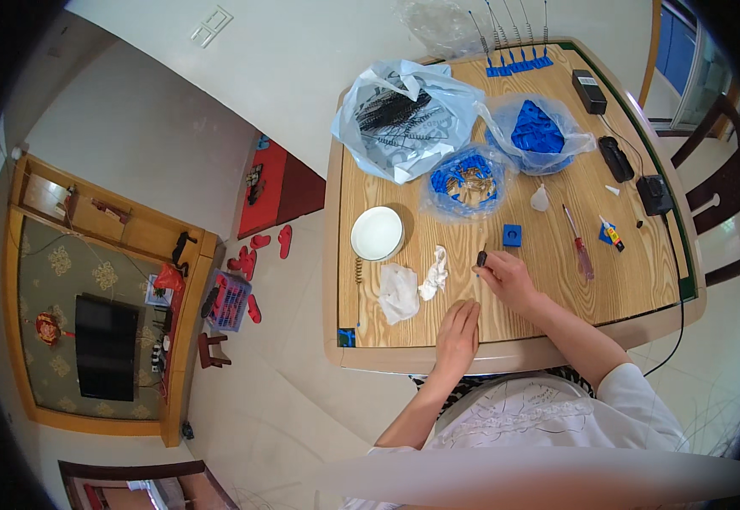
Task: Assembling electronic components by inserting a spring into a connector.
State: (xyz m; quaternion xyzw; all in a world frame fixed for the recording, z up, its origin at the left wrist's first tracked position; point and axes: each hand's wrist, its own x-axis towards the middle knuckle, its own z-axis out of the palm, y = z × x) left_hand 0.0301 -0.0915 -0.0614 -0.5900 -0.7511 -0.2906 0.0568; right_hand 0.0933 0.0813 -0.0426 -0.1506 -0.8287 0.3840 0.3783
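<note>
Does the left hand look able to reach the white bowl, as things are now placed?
Probably yes: the left hand seems empty and rests on the table, and only the low crumpled white tissue and pale sheet lie between it and the white bowl.

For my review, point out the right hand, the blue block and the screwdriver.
Right hand (pixel 510 280), head view: back of the hand.
Blue block (pixel 513 240), head view: just below its round hole.
Screwdriver (pixel 584 258), head view: on its reddish handle.
</note>
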